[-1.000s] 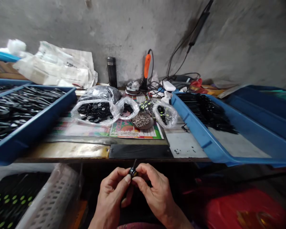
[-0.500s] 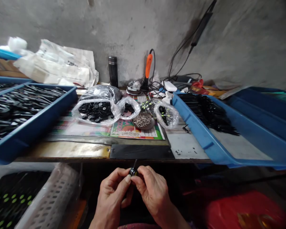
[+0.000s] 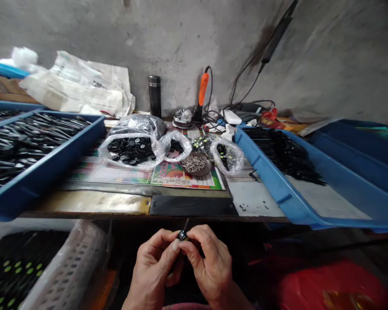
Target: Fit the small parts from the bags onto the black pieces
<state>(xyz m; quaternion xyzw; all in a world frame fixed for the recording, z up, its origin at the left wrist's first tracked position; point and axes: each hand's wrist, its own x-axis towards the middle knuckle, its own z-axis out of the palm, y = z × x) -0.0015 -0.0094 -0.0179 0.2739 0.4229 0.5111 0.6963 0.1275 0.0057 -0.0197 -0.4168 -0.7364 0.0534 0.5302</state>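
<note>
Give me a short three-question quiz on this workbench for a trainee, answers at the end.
1. What do the left hand and right hand pinch between them: a) a small dark part with a thin pin, or b) an orange handle?
2. True or false: the round dish of small metal pieces sits inside a blue tray.
3. What colour are the large left tray and the large right tray?

Key: 1. a; 2. False, it sits on a printed sheet; 3. Blue.
</note>
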